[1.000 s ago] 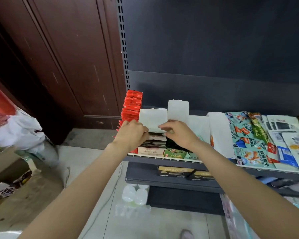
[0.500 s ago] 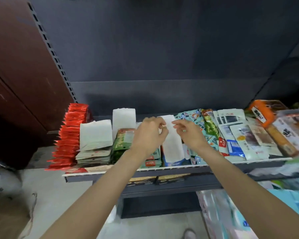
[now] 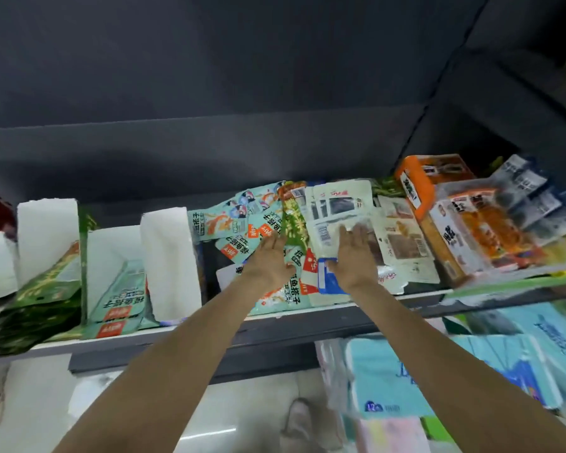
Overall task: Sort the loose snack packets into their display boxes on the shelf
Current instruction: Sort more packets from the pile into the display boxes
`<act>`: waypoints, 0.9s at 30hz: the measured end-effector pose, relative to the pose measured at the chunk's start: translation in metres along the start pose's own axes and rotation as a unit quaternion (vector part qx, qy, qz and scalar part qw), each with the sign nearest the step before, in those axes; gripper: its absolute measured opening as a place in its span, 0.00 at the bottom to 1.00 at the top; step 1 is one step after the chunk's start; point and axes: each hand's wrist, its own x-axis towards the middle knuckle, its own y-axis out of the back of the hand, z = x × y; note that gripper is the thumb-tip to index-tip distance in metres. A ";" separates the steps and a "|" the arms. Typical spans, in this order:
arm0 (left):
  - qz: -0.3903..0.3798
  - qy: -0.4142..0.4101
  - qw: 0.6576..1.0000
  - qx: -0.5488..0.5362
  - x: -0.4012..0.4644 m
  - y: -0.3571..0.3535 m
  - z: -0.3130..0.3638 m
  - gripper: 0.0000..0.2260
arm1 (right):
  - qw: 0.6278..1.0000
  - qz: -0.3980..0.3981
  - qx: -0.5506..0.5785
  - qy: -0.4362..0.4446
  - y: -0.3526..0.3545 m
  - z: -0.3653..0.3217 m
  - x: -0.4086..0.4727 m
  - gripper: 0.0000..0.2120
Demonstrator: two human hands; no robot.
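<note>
Left hand (image 3: 270,256) flat on teal packets (image 3: 232,220); right hand (image 3: 356,253) on white packets (image 3: 337,204), contact blurred.

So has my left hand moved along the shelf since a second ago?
Yes. The left hand has gone rightward, from the white display boxes to the loose teal packets, fingers now flat.

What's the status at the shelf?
Left hand flat on teal packets. Right hand flat on white packets. No grip yet. Nothing blocking.

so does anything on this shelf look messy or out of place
Yes. The teal snack packets and white packets lie loose and overlapping at odd angles under both open hands, while left of them packets stand in white display boxes.
</note>
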 end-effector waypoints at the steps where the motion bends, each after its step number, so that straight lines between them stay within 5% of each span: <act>1: 0.004 0.008 1.000 0.004 0.002 -0.002 0.001 0.33 | 0.999 0.030 -0.027 0.027 -0.003 -0.003 0.000 0.34; 8: 0.066 0.009 0.990 -0.123 0.002 0.012 0.009 0.20 | 0.973 0.071 -0.056 0.212 0.027 -0.026 -0.013 0.17; 11: 0.084 -0.041 0.972 -0.215 -0.007 0.029 0.010 0.26 | 0.969 0.072 0.048 0.230 0.060 -0.031 -0.012 0.14; 13: 0.131 -0.059 0.967 -0.211 -0.012 0.043 0.008 0.23 | 0.961 0.082 0.127 0.229 0.075 -0.032 -0.011 0.13; 15: 0.193 -0.065 0.957 -0.205 -0.020 0.057 0.002 0.06 | 0.955 0.090 0.175 0.222 0.084 -0.036 -0.013 0.11; 22: 0.344 -0.039 0.905 -0.246 -0.068 0.101 -0.055 0.11 | 0.926 0.028 0.353 0.132 0.090 -0.088 -0.022 0.08; 27: 0.380 -0.011 0.881 -0.281 -0.109 0.132 -0.125 0.13 | 0.829 0.003 0.549 0.104 0.086 -0.162 -0.051 0.08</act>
